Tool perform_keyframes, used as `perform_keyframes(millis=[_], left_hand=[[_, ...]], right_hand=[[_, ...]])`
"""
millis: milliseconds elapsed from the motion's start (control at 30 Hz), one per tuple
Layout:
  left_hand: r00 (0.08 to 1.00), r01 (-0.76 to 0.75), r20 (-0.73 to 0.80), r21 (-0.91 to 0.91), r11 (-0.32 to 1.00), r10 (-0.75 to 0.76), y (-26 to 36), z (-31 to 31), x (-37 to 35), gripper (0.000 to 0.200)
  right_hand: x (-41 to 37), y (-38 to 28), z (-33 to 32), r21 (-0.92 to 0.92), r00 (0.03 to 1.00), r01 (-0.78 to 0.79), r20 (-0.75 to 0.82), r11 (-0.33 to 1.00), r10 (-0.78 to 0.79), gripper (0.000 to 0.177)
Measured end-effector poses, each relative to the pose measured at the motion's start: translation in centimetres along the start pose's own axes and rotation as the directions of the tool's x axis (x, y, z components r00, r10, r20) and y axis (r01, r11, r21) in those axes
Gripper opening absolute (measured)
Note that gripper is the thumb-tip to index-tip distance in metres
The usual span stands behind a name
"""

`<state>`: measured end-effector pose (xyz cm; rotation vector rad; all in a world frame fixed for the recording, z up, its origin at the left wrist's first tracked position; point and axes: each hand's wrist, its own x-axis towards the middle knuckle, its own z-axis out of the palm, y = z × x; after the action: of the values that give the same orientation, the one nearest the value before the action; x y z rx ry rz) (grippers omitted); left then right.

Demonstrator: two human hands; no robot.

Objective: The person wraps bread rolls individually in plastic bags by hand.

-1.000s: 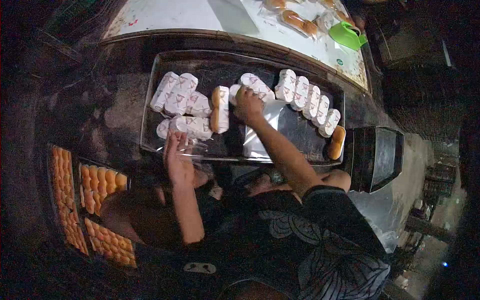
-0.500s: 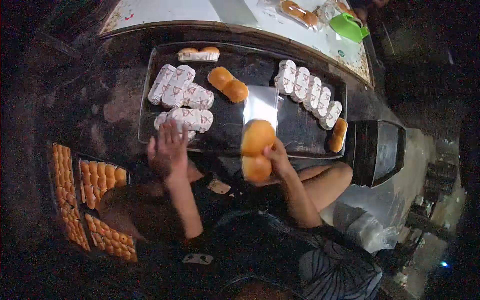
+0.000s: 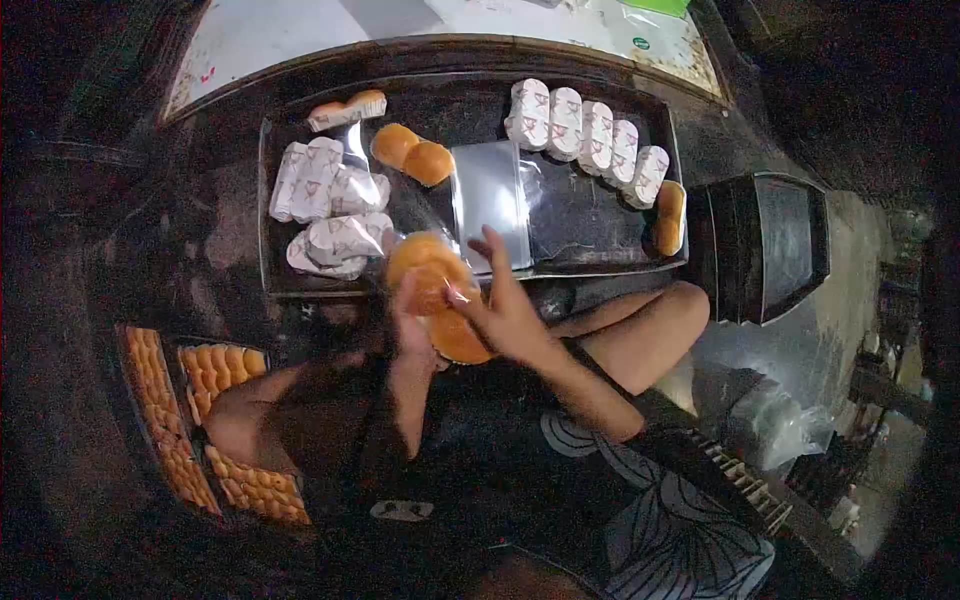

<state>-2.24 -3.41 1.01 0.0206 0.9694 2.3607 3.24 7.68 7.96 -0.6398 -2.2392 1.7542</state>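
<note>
In front of my lap, my left hand point(image 3: 411, 328) grips a golden-brown double bun point(image 3: 461, 336) from its left side. My right hand point(image 3: 508, 308) is on the bun's right side, its thumb pressed to the bun and a finger raised. Clear plastic film glints around the bun's upper end; its exact outline is blurred. Just beyond the hands, a stack of clear plastic bags point(image 3: 487, 190) lies in the black tray point(image 3: 400, 292). An unwrapped double bun point(image 3: 428, 163) rests left of the bags.
Buns in printed paper cups lie upside down at the tray's left point(image 3: 340, 238) and right point(image 3: 597, 135). Another bun point(image 3: 670, 220) sits at the right rim. A white table point(image 3: 270, 40) stands beyond; stacked black trays point(image 3: 785, 245) are right, bun-filled trays point(image 3: 255, 487) lower left.
My left hand has left the paper-cupped buns and come to the held bun. My right hand has moved left with the bun. Clear film now shows around it. The view has shifted.
</note>
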Motion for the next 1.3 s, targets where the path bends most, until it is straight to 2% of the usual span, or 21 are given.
perform_keyframes(millis=[100,200,333,467,500,533,567,633,700,733,767,833,867,900,967,1033,1100,1133,1233,1267,1300], left_hand=[[0.925,0.294,0.362,-0.494,0.819,-0.114,1.5,0.2,0.7,0.065],[0.938,0.136,-0.328,0.061,0.989,-0.109,-1.9,3.7,-2.0,0.057],[0.906,0.288,-0.259,-0.203,0.936,-0.335,1.8,4.6,-1.3,0.048],[0.977,0.205,-0.147,0.426,0.881,-0.156,-1.6,4.8,-1.1,0.055],[0.990,-0.038,0.116,0.753,0.657,-0.075,-3.1,2.4,0.3,0.058],[0.973,-0.177,0.191,0.978,0.110,-0.132,-3.4,2.2,2.0,0.046],[0.950,-0.302,0.221,0.834,-0.462,-0.223,-3.8,2.1,2.9,0.037],[0.889,-0.355,0.146,0.817,-0.454,-0.433,-5.8,-1.3,3.8,0.031],[0.789,-0.404,0.062,0.802,-0.440,-0.611,-5.6,-2.4,5.1,0.026],[0.903,-0.190,0.035,0.926,-0.326,-0.427,-4.9,-2.6,5.0,0.019],[0.967,0.022,-0.059,0.989,-0.149,-0.248,-4.1,-2.5,4.4,0.013],[0.854,-0.448,0.306,0.844,-0.294,-0.421,-1.9,-2.1,5.0,0.010],[0.888,-0.297,0.263,0.954,-0.032,-0.378,-1.1,-2.0,4.9,0.011],[0.880,-0.294,0.259,0.955,-0.030,-0.398,-0.2,-0.2,4.7,0.011],[0.832,-0.213,0.217,0.975,0.067,-0.511,0.9,2.8,3.6,0.015],[0.851,-0.216,0.234,0.972,0.093,-0.471,0.1,2.9,2.8,0.018],[0.966,-0.207,0.242,0.935,0.289,-0.091,-0.3,3.1,2.3,0.013],[0.966,-0.211,0.244,0.934,0.290,-0.083,-0.1,3.9,2.0,0.013],[0.975,-0.195,0.208,0.970,0.148,-0.077,-0.3,5.5,0.3,0.018],[0.977,-0.211,0.212,0.931,0.296,0.027,-1.1,4.9,0.2,0.019],[0.968,-0.248,0.205,0.868,0.430,0.145,-1.3,5.4,0.6,0.021]], right_hand=[[-3.3,-0.4,0.1,-0.027,0.983,-0.171,0.065,0.985,0.173,0.074],[0.4,0.1,1.1,0.101,0.979,-0.171,-0.094,0.980,0.181,0.068],[-1.7,-0.3,0.5,-0.152,0.974,0.225,0.028,0.962,-0.223,0.060],[6.2,1.8,-3.5,-0.399,1.000,-0.008,0.021,0.917,0.018,0.031],[9.1,0.8,-5.1,-0.440,0.998,-0.054,-0.040,0.896,0.041,0.027],[11.8,-1.2,-6.2,-0.362,0.989,0.006,-0.135,0.932,-0.059,0.031],[13.3,-2.7,-6.3,-0.293,0.962,0.074,-0.233,0.953,-0.146,0.036],[14.7,-2.0,-4.2,-0.417,0.738,0.454,-0.320,0.787,-0.595,0.046],[10.4,2.6,-3.3,-0.244,0.955,0.280,-0.026,0.928,-0.295,0.054],[7.0,1.8,-4.1,-0.193,0.980,-0.026,0.190,0.981,0.063,0.052],[3.8,5.3,-3.6,-0.161,0.973,0.003,0.227,0.987,0.034,0.042],[-2.7,10.1,-2.4,-0.111,0.871,-0.262,0.401,0.959,0.284,0.030],[-4.1,8.2,-2.8,-0.271,0.828,-0.243,0.443,0.931,0.345,0.026],[-4.2,8.5,-2.3,-0.266,0.825,-0.264,0.436,0.927,0.360,0.026],[-4.1,8.9,-0.1,-0.293,0.974,-0.224,-0.096,0.930,0.204,0.019],[-3.5,8.9,-0.2,-0.297,0.974,-0.216,-0.139,0.930,0.181,0.018],[-2.7,6.2,-1.4,-0.414,0.992,-0.123,-0.051,0.902,0.112,0.028],[-1.1,2.9,-3.1,-0.023,0.823,-0.527,0.235,0.849,0.517,0.039],[2.6,5.9,-4.3,0.370,0.804,-0.592,0.206,0.716,0.558,0.045],[2.4,5.4,-3.4,0.364,0.795,-0.604,0.216,0.709,0.566,0.045],[2.9,4.2,-1.6,0.758,0.883,-0.399,0.165,0.516,0.440,0.044]])
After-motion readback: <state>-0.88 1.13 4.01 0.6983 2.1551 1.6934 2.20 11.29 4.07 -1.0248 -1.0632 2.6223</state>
